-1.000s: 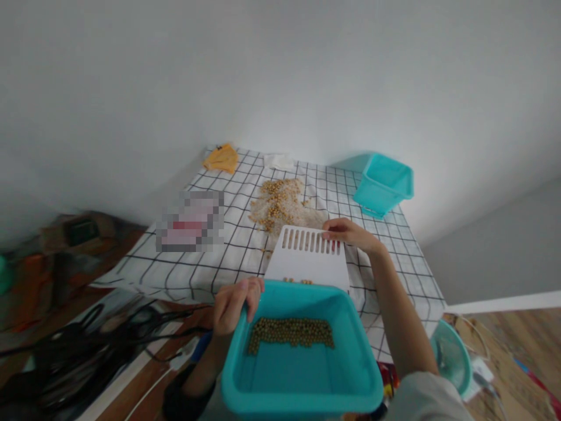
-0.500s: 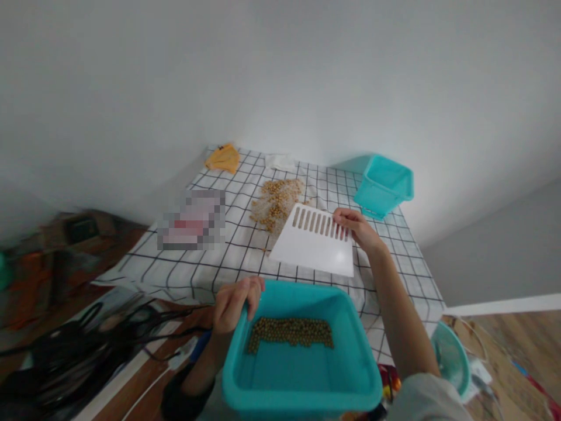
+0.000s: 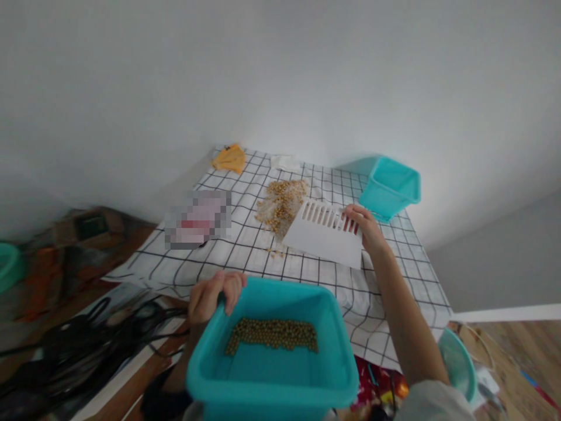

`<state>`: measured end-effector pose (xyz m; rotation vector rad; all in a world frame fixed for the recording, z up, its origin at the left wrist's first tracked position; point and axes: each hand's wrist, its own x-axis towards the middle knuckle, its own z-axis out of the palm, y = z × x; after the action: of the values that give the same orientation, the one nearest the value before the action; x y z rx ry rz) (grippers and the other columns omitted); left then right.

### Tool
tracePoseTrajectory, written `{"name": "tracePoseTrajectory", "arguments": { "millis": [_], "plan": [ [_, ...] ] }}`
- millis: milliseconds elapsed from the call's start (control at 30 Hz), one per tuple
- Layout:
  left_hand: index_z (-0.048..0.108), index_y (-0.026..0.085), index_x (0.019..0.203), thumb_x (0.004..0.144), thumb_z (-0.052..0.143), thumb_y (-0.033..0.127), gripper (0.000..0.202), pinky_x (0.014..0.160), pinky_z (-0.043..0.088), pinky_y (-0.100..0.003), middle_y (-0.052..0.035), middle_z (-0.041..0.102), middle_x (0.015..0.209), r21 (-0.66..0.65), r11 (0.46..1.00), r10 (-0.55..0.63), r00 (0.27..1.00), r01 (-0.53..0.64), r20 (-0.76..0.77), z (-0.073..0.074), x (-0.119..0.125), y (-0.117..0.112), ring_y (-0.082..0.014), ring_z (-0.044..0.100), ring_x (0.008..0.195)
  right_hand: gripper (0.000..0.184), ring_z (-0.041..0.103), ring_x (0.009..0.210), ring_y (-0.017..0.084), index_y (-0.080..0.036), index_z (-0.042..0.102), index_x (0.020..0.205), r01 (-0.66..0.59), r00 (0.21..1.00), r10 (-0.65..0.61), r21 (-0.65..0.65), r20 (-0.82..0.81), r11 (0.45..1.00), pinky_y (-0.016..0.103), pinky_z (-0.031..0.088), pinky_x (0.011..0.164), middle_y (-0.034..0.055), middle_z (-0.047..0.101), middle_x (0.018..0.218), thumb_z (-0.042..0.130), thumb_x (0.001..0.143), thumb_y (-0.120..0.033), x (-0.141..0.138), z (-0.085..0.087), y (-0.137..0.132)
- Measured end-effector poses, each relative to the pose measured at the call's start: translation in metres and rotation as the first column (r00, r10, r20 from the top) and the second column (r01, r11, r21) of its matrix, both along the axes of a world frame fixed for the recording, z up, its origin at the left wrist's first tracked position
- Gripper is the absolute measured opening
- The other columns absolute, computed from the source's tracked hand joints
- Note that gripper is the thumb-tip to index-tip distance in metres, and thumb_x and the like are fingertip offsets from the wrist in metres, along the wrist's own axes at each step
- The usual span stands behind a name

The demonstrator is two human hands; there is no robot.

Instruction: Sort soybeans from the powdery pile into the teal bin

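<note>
My left hand (image 3: 217,296) is closed over the left back corner of a turquoise plastic basin (image 3: 272,371) at the table's near edge. Small brownish-gold round beads or beans (image 3: 276,333) lie along the basin's far side. With its fingers on the slotted end, my right hand (image 3: 363,225) grips a white slotted plastic board (image 3: 322,242), whose row of slots faces the far side. I cannot tell whether the board touches the cloth. To its left lies a loose pile of yellowish grains (image 3: 280,204) mixed with something whitish.
The checked cloth (image 3: 245,251) covers the table. A second turquoise basin (image 3: 388,190) stands at the back right, a yellow cloth (image 3: 230,159) and white cloth (image 3: 284,162) at the back. A blurred-out flat item (image 3: 197,219) lies left. Cables (image 3: 131,333) crowd the lower left.
My left hand and the basin have shifted left and nearer to me. The slotted board in my right hand sits slightly further right, and the view has turned a little.
</note>
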<state>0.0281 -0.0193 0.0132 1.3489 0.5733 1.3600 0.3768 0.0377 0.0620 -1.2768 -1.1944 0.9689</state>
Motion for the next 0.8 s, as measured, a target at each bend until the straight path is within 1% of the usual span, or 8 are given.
{"name": "tracePoseTrajectory", "arguments": {
  "millis": [167, 333, 500, 667, 800],
  "plan": [
    [0.046, 0.020, 0.043, 0.101, 0.030, 0.026, 0.061, 0.065, 0.037, -0.038, 0.0006, 0.045, 0.037, 0.038, 0.999, -0.006, 1.000, 0.005, 0.013, -0.001, -0.004, 0.001, -0.0143, 0.041, 0.041, 0.028, 0.041, 0.048, 0.010, -0.021, 0.058, 0.069, -0.049, 0.999, 0.048, -0.025, -0.023, 0.999, 0.023, 0.027, 0.045, -0.0037, 0.053, 0.058, 0.072, 0.074, -0.044, -0.003, -0.003, 0.000],
    [0.044, 0.019, 0.043, 0.101, 0.027, 0.024, 0.061, 0.066, 0.036, -0.038, 0.0006, 0.044, 0.038, 0.052, 0.998, 0.021, 0.999, -0.022, 0.028, -0.010, -0.004, -0.002, -0.0140, 0.040, 0.041, 0.026, 0.039, 0.046, 0.010, -0.021, 0.059, 0.068, -0.062, 0.998, 0.062, -0.042, -0.006, 0.997, 0.024, 0.026, 0.043, -0.0044, 0.050, 0.056, 0.073, 0.073, -0.042, -0.006, -0.003, -0.001],
    [0.045, 0.019, 0.045, 0.102, 0.027, 0.026, 0.061, 0.064, 0.035, -0.037, 0.0011, 0.044, 0.039, 0.072, 0.997, 0.006, 0.998, -0.010, 0.065, -0.017, -0.005, -0.001, -0.0144, 0.041, 0.040, 0.024, 0.040, 0.045, 0.009, -0.021, 0.059, 0.067, -0.081, 0.997, 0.080, -0.038, -0.016, 0.996, 0.023, 0.025, 0.043, -0.0048, 0.049, 0.054, 0.072, 0.073, -0.040, -0.010, -0.003, -0.003],
    [0.045, 0.019, 0.045, 0.102, 0.027, 0.024, 0.060, 0.066, 0.034, -0.038, 0.0009, 0.046, 0.040, 0.064, 0.998, 0.008, 0.997, -0.012, 0.074, -0.017, -0.004, -0.002, -0.0144, 0.042, 0.041, 0.024, 0.040, 0.045, 0.009, -0.021, 0.059, 0.066, -0.062, 0.998, 0.062, -0.013, -0.022, 0.998, 0.023, 0.024, 0.044, -0.0045, 0.051, 0.054, 0.071, 0.075, -0.040, -0.010, -0.004, -0.002],
    [0.045, 0.020, 0.045, 0.101, 0.027, 0.024, 0.059, 0.063, 0.032, -0.039, 0.0006, 0.045, 0.039, 0.050, 0.999, 0.012, 0.994, -0.017, 0.105, -0.017, -0.002, -0.003, -0.0149, 0.041, 0.040, 0.024, 0.041, 0.046, 0.009, -0.021, 0.060, 0.067, -0.043, 0.999, 0.043, 0.005, 0.004, 0.999, 0.023, 0.025, 0.045, -0.0042, 0.052, 0.054, 0.070, 0.076, -0.041, -0.010, -0.005, -0.002]
  ]
}}
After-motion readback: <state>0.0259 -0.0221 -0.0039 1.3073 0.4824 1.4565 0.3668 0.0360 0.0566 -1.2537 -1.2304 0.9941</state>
